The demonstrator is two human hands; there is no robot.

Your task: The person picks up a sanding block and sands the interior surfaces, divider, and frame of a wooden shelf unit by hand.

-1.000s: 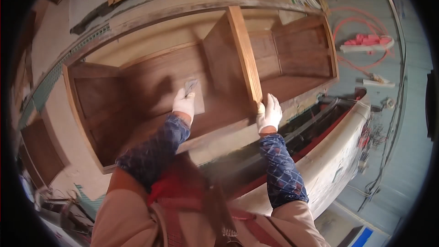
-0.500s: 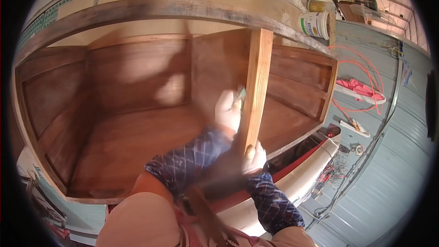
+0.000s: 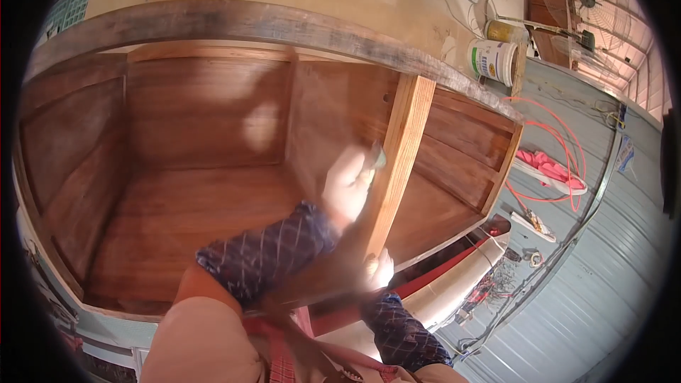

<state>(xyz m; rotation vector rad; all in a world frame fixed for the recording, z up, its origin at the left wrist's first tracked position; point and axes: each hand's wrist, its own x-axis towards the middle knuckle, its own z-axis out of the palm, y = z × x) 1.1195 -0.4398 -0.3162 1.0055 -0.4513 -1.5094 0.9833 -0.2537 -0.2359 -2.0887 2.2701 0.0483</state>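
Grasping grey-green pad (image 3: 380, 156) with bent fingers of left hand (image 3: 346, 181), towards 3 o'clock, by the 9 o'clock edge of wooden post (image 3: 403, 149). Best to press flat, stroke along the grain, steadying with right hand (image 3: 381, 271) at 5 o'clock; cannot tell its grip through blur.

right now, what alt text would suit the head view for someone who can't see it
A person's gloved left hand holds a small blurred grey-green piece beside a pale wooden post in an open reddish-brown cabinet. The right hand touches the post's near end.
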